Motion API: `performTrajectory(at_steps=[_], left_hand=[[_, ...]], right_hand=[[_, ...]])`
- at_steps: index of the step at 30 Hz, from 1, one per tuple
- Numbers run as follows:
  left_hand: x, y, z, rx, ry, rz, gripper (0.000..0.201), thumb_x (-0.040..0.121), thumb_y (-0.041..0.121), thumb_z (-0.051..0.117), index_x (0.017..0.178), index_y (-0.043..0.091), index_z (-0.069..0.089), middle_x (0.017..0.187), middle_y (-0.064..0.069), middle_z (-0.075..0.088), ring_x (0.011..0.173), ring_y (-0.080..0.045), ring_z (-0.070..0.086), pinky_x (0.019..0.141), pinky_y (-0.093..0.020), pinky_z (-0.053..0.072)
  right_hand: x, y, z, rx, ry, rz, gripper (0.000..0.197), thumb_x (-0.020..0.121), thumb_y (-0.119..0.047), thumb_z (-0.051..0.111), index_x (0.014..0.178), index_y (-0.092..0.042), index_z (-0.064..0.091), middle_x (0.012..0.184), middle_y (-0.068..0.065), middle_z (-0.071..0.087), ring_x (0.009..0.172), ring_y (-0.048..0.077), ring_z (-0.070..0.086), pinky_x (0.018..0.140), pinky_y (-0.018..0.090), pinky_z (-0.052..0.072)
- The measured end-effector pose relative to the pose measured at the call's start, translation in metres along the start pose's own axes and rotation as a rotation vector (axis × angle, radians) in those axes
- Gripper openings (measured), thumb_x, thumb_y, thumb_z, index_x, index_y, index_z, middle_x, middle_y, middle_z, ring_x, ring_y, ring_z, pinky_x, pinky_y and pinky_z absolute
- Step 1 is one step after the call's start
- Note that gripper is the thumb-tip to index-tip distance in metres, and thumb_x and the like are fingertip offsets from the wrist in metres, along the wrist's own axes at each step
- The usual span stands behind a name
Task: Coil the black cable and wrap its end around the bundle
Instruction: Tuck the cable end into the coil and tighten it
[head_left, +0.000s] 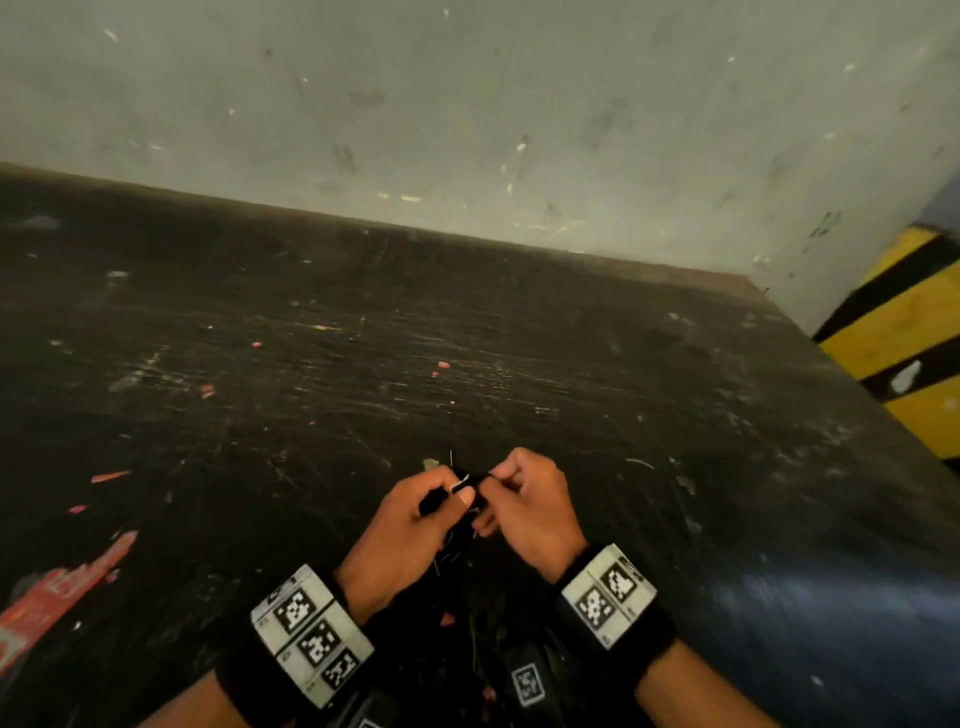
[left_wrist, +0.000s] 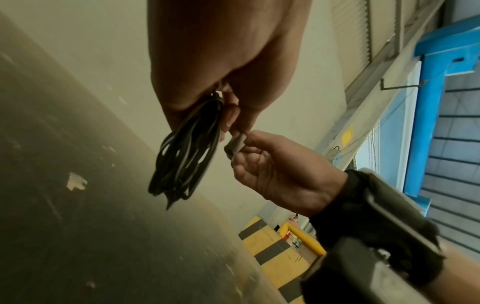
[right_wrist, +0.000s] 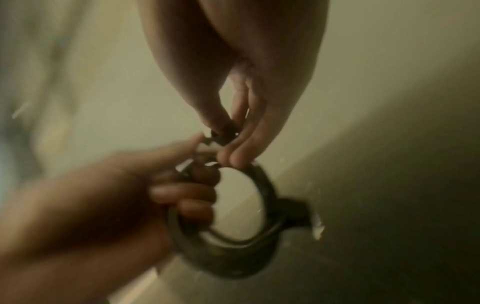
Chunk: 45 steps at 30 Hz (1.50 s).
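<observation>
The black cable (left_wrist: 182, 156) is gathered into a bundle of several loops that hangs from my left hand (left_wrist: 223, 107), whose fingers curl round the top of it. In the right wrist view the coil (right_wrist: 262, 236) shows as a round loop gripped by that left hand (right_wrist: 182, 197). My right hand (left_wrist: 249, 144) pinches the cable's plug end (left_wrist: 235, 145) between thumb and fingers, close beside the bundle. Seen from the head camera, the left hand (head_left: 431, 501) and right hand (head_left: 511, 483) meet just above the table, and the cable (head_left: 467, 488) is mostly hidden between them.
A dark scratched table (head_left: 363, 364) spreads out under the hands, with red scraps (head_left: 57, 592) at its left edge. A pale wall (head_left: 467, 104) stands behind it. A yellow-and-black striped barrier (head_left: 904, 338) lies to the right.
</observation>
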<state>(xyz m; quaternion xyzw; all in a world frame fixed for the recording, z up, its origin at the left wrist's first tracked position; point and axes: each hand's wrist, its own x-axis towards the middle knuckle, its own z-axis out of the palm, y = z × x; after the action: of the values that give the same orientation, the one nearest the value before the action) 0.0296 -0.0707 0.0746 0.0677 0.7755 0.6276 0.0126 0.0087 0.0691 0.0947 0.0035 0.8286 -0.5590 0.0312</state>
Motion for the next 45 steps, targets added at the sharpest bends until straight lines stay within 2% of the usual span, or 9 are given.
performTrajectory(at_steps=[4, 8, 14, 20, 25, 28, 36, 41, 45], left_hand=[[0.006, 0.015, 0.001, -0.019, -0.031, 0.028, 0.020, 0.091, 0.020, 0.055, 0.077, 0.005, 0.057, 0.066, -0.005, 0.054, 0.058, -0.013, 0.050, 0.054, -0.030, 0.042], [0.008, 0.026, -0.006, -0.297, -0.049, -0.060, 0.019, 0.093, 0.017, 0.051, 0.075, 0.011, 0.057, 0.057, 0.005, 0.046, 0.047, -0.005, 0.041, 0.050, -0.024, 0.038], [0.014, 0.038, -0.025, -0.533, -0.214, -0.194, 0.010, 0.083, 0.024, 0.058, 0.085, 0.014, 0.058, 0.063, 0.001, 0.043, 0.044, -0.005, 0.030, 0.046, -0.021, 0.031], [0.018, 0.046, -0.032, -0.540, -0.096, -0.348, 0.027, 0.095, 0.028, 0.043, 0.118, 0.016, 0.048, 0.055, -0.001, 0.042, 0.038, -0.006, 0.028, 0.037, -0.020, 0.024], [0.021, 0.055, -0.024, -0.249, -0.101, -0.321, 0.025, 0.097, 0.032, 0.037, 0.109, 0.013, 0.048, 0.048, 0.004, 0.038, 0.040, -0.007, 0.028, 0.039, -0.022, 0.020], [0.024, 0.058, -0.024, -0.246, -0.097, -0.334, 0.027, 0.095, 0.036, 0.044, 0.105, 0.012, 0.051, 0.049, 0.002, 0.044, 0.040, -0.010, 0.036, 0.041, -0.025, 0.032], [0.019, 0.039, -0.027, -0.543, 0.070, -0.411, 0.023, 0.094, 0.027, 0.049, 0.105, 0.008, 0.057, 0.052, -0.003, 0.053, 0.048, -0.014, 0.051, 0.055, -0.031, 0.047], [0.016, 0.035, -0.017, -0.395, 0.024, -0.341, 0.012, 0.095, 0.029, 0.046, 0.102, 0.020, 0.050, 0.045, 0.009, 0.042, 0.040, -0.005, 0.038, 0.043, -0.023, 0.033], [0.017, 0.038, -0.015, -0.350, 0.079, -0.301, 0.020, 0.090, 0.030, 0.056, 0.105, 0.019, 0.048, 0.047, 0.003, 0.052, 0.041, -0.010, 0.048, 0.045, -0.027, 0.042]], right_hand=[[0.002, -0.013, -0.010, 0.357, 0.004, 0.188, 0.014, 0.089, -0.004, 0.052, 0.077, -0.009, 0.047, 0.064, 0.011, 0.061, 0.045, 0.018, 0.063, 0.044, 0.028, 0.055], [0.000, -0.020, -0.029, 0.584, -0.217, 0.056, 0.019, 0.084, 0.003, 0.059, 0.100, -0.005, 0.057, 0.080, 0.008, 0.066, 0.066, 0.020, 0.069, 0.065, 0.029, 0.060], [-0.005, -0.034, -0.041, 0.164, -0.321, -0.284, 0.014, 0.079, 0.006, 0.065, 0.085, -0.007, 0.062, 0.077, 0.004, 0.063, 0.068, 0.011, 0.064, 0.067, 0.021, 0.054], [0.001, -0.043, -0.054, -0.030, -0.468, -0.288, 0.010, 0.077, -0.005, 0.071, 0.085, -0.009, 0.067, 0.070, -0.008, 0.065, 0.057, 0.003, 0.057, 0.054, 0.015, 0.044], [0.004, -0.032, -0.038, -0.220, -0.341, -0.533, 0.010, 0.072, -0.017, 0.075, 0.079, -0.021, 0.069, 0.105, -0.003, 0.059, 0.104, 0.007, 0.057, 0.094, 0.030, 0.046], [0.003, -0.030, -0.031, -0.186, -0.268, -0.533, 0.017, 0.074, -0.012, 0.074, 0.078, -0.027, 0.067, 0.094, -0.005, 0.065, 0.092, 0.010, 0.063, 0.086, 0.037, 0.053], [0.005, -0.013, -0.026, -0.179, -0.008, -0.570, 0.007, 0.075, -0.013, 0.074, 0.077, -0.017, 0.069, 0.089, -0.005, 0.065, 0.087, 0.005, 0.061, 0.075, 0.008, 0.042], [0.001, -0.017, -0.029, -0.557, -0.209, -0.734, 0.009, 0.075, -0.018, 0.068, 0.081, -0.025, 0.068, 0.130, -0.004, 0.053, 0.122, 0.008, 0.041, 0.099, 0.021, 0.031], [-0.002, -0.020, -0.030, -0.666, -0.202, -0.809, 0.019, 0.073, -0.012, 0.064, 0.089, -0.024, 0.065, 0.116, 0.000, 0.058, 0.106, 0.014, 0.054, 0.085, 0.033, 0.050]])
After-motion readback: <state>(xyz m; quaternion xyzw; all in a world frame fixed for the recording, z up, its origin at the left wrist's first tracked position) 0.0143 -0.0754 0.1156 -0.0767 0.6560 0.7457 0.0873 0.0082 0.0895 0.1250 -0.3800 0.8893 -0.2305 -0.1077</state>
